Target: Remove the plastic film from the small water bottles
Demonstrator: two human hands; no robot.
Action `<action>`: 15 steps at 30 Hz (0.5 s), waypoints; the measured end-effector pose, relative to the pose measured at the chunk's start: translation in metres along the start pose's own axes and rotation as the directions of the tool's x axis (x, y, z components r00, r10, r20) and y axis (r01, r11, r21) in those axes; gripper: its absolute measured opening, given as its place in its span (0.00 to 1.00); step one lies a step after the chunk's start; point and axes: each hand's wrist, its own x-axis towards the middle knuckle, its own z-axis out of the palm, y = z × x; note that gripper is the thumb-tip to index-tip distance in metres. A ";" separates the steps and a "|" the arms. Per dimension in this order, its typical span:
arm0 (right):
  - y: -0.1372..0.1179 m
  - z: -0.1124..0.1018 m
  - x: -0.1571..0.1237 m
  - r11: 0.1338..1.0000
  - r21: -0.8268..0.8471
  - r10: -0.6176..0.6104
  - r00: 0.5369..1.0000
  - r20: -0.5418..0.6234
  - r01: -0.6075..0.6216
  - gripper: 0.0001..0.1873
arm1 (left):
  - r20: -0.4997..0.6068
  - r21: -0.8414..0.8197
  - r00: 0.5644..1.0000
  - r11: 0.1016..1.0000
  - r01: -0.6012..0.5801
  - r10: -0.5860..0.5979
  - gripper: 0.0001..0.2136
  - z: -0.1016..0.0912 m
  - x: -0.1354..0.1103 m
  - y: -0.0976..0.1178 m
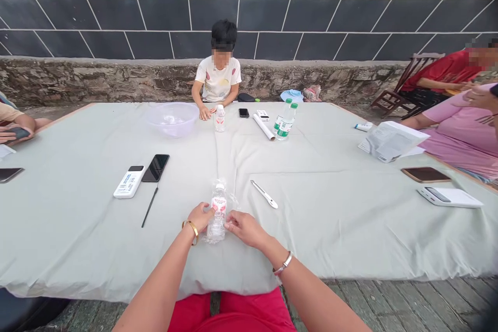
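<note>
A small clear plastic bottle [218,220] with a white cap and a pink-and-white label is on the cloth in front of me, its cap end pointing away. Thin clear plastic film [233,200] is crumpled around it and shows beyond both ends. My left hand [200,216] grips the bottle from the left, thumb against the label. At the lower right side my right hand [245,226] has its thumb and forefinger pinched at the film, close against the bottle. The fingertips' exact hold is partly hidden.
A white pen [264,194] lies right of the bottle; a phone [156,168], power bank [129,182] and black strap [150,207] lie left. Farther off are a basin [171,129], another small bottle [220,118], green-capped bottles [286,123] and a white roll [264,127]. People sit around the table.
</note>
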 end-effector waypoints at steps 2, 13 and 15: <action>0.013 -0.002 -0.008 0.999 -0.040 0.020 0.999 0.049 -0.018 0.08 | -0.028 0.040 1.000 0.999 -0.011 0.012 0.32 0.001 0.001 0.000; 0.020 -0.020 -0.009 0.798 -0.372 0.451 0.879 -0.154 -0.474 0.06 | -0.089 0.268 0.995 0.963 -0.027 0.053 0.32 0.002 -0.003 0.009; 0.011 -0.022 -0.009 0.811 -0.368 0.410 0.890 -0.199 -0.456 0.08 | -0.100 0.303 0.994 0.953 -0.017 0.050 0.26 0.000 -0.004 0.010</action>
